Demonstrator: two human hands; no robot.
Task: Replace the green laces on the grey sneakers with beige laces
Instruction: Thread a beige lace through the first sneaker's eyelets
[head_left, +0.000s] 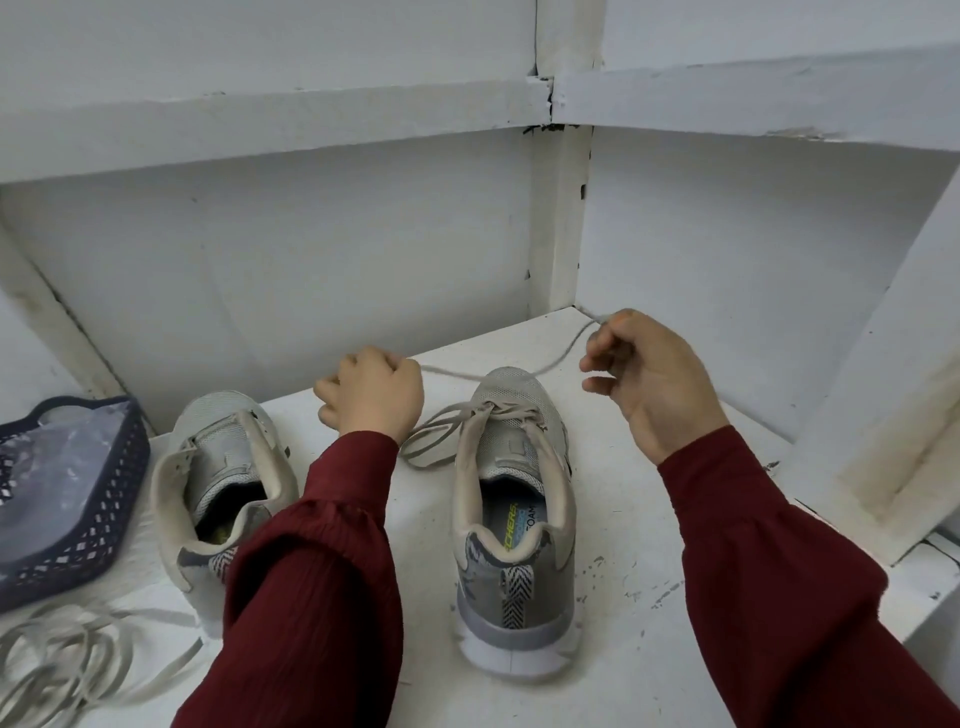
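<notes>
1. A beige lace (453, 372) is held stretched over the toe of one grey sneaker (511, 467), which stands on the white shelf (623, 519).
2. It is gripped in the curled left hand (371, 397) and pinched by the right hand (644, 374).
3. A second sneaker (223, 467), loose laces (78, 654) and a dark basket (67, 493) are seen leftward.

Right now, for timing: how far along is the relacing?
Done: left grey mesh sneaker unlaced. In hand: left hand and right hand grip a beige lace, threaded only at the right grey sneaker's toe end. Left: its upper eyelets, then the unlaced sneaker.
</notes>
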